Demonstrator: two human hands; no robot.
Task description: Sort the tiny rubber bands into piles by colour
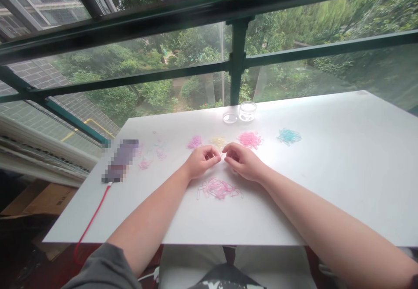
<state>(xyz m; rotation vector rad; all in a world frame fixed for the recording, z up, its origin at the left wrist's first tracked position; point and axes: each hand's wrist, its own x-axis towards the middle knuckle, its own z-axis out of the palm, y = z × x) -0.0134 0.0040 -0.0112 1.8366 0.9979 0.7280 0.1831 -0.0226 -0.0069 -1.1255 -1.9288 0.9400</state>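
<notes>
My left hand (205, 161) rests over the middle of the table, its thumb and fingertips closed together. Whatever they pinch, if anything, is too small to make out. Facing it, almost touching, is my right hand (243, 161), with fingers curled and a small gap between thumb and forefinger. Just beyond the fingertips lies a pile of pale yellow small loops (218, 141), partly covered by the hands. A loose heap of pink thin loops (220, 188) spreads nearer to me, below both hands. Purple loops (195, 141) lie behind my left hand, bright pink loops (250, 139) behind my right.
Teal loops (289, 136) form a pile at the right. Small scattered clusters (144, 164) lie at the left, beside a blurred phone-like object (121, 160) with a red cable (94, 215). A clear round jar (247, 111) and its lid (230, 117) stand at the white table's (342, 149) far edge.
</notes>
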